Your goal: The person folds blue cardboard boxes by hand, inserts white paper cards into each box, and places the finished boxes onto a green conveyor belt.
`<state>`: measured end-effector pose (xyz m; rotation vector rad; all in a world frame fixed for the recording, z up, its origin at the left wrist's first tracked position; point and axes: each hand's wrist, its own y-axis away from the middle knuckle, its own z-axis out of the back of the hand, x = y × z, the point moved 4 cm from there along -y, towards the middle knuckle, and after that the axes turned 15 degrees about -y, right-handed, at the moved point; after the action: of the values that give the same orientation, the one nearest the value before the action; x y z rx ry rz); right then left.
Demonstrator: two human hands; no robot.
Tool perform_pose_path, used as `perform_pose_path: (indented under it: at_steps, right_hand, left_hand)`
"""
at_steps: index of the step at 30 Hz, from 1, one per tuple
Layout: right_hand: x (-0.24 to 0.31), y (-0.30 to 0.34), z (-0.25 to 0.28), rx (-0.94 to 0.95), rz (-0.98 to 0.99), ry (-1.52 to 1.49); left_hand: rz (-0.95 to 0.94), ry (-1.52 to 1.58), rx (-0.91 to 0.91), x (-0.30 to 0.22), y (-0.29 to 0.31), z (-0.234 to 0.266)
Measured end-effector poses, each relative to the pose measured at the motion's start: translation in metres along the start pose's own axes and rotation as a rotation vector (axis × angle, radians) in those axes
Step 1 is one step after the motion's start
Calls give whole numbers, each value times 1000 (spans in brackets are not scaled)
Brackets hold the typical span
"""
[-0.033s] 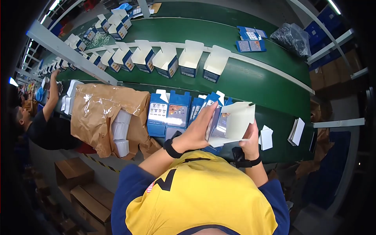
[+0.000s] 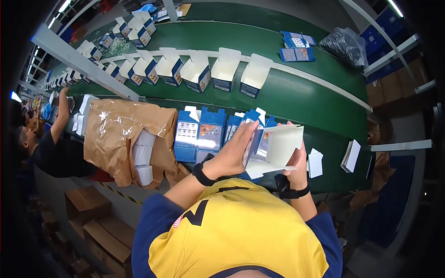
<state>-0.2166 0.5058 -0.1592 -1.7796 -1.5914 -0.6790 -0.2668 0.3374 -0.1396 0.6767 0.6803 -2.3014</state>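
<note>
Carton (image 2: 273, 147) of white card with blue printed sides, its flaps spread open, is held above the near edge of the green surface (image 2: 296, 99), just in front of the person's chest. The left hand (image 2: 234, 148) lies flat with fingers straight against the carton's left side; the right hand (image 2: 296, 160) is curled around its right side from below. Just behind it a row of flat blue cartons (image 2: 200, 134) stands on the surface. To the left lies crumpled brown paper (image 2: 116, 134) around stacks of white sheets (image 2: 144, 155). Farther back, open cartons (image 2: 199, 69) line the belt.
</note>
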Motion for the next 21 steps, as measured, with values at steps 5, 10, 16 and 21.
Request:
perform_pose_path:
  at_steps: [5,10,16,21]
  right_hand:
    - [18,-2,-10,-29,-118,-24]
    - [20,5,-14,-70,-119,-109]
    - [23,8,-19,-280,-209,-56]
    - [31,9,-29,-30,-37,-249]
  left_hand:
    - [1,-14,-24,-10,-3,4]
    - [55,8,-69,-19,-12,14]
    - [-94,-32,-127,-22,-11,12]
    - [-77,2,-153,-21,-14,13]
